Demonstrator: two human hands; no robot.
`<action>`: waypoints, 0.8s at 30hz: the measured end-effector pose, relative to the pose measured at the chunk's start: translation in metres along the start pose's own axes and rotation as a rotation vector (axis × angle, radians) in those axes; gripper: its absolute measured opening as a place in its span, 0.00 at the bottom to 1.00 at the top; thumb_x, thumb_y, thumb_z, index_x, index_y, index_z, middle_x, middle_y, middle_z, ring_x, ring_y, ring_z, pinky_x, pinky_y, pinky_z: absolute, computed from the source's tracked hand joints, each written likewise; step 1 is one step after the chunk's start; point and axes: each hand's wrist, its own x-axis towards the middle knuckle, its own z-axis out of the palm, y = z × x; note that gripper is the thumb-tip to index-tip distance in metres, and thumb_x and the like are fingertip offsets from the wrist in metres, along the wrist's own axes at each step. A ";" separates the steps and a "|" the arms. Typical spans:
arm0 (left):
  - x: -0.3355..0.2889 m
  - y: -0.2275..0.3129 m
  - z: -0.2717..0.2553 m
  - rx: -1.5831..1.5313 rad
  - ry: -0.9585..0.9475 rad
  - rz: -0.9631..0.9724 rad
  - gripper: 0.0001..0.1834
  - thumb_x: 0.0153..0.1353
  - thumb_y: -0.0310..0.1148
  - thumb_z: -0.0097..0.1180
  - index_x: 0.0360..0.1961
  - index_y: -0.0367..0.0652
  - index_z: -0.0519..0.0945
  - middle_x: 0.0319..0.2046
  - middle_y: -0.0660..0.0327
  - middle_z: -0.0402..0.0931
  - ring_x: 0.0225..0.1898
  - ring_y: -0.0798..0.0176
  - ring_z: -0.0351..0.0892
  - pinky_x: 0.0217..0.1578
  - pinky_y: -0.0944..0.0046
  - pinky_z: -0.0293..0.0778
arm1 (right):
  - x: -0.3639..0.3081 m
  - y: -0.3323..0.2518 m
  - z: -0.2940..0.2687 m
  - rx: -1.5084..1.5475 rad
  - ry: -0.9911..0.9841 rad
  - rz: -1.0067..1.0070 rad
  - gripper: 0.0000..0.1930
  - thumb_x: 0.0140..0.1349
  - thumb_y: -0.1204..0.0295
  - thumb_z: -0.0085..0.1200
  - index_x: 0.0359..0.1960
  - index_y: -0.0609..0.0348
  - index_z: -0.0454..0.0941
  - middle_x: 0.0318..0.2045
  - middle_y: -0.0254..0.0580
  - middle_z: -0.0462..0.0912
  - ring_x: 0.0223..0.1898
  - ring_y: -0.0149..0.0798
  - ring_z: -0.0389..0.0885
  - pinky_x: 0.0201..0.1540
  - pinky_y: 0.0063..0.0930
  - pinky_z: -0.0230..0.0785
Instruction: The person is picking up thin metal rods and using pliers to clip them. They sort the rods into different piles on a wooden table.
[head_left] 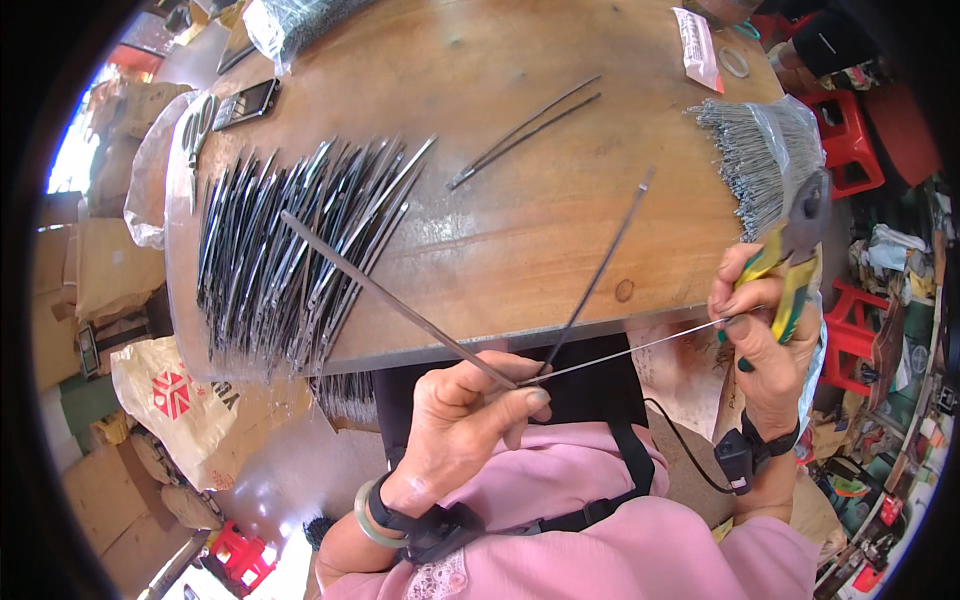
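My left hand (470,405) is closed, pinching the near ends of two thin dark metal strips (400,302) that spread apart in a V above the table's front edge. From that pinch a thin silvery wire (640,348) runs taut to the right. My right hand (765,340) is closed around pliers (790,255) with yellow and green handles, their jaws pointing up and away. Its thumb and finger also pinch the wire's far end. Whether the wire goes round the strips is hidden by my left fingers.
A heap of dark strips (290,250) covers the table's left side. Another joined pair (525,130) lies mid-table. Bundled wires (750,165) in plastic lie at right. Scissors (195,135) and a phone (247,104) rest far left. Red stools (845,140) stand beyond the right edge.
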 end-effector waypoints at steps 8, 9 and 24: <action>0.007 -0.003 -0.005 0.107 -0.135 -0.169 0.02 0.61 0.17 0.60 0.35 0.28 0.80 0.25 0.59 0.81 0.24 0.74 0.76 0.25 0.73 0.73 | 0.029 -0.019 0.031 -0.854 -0.416 -0.406 0.13 0.43 0.74 0.65 0.32 0.60 0.80 0.42 0.40 0.78 0.45 0.44 0.78 0.55 0.46 0.62; 0.007 0.001 -0.006 0.113 -0.159 -0.202 0.02 0.61 0.17 0.60 0.32 0.28 0.79 0.28 0.57 0.81 0.25 0.74 0.76 0.25 0.73 0.73 | 0.032 -0.016 0.034 -0.871 -0.442 -0.439 0.12 0.42 0.73 0.65 0.31 0.59 0.80 0.42 0.40 0.78 0.46 0.45 0.77 0.56 0.48 0.60; 0.026 0.023 -0.019 0.138 -0.300 -0.096 0.17 0.64 0.16 0.54 0.55 0.32 0.78 0.40 0.60 0.82 0.42 0.70 0.79 0.46 0.68 0.76 | 0.028 -0.009 0.046 -0.799 -0.447 -0.472 0.10 0.40 0.78 0.63 0.27 0.62 0.79 0.38 0.41 0.77 0.36 0.42 0.77 0.48 0.46 0.59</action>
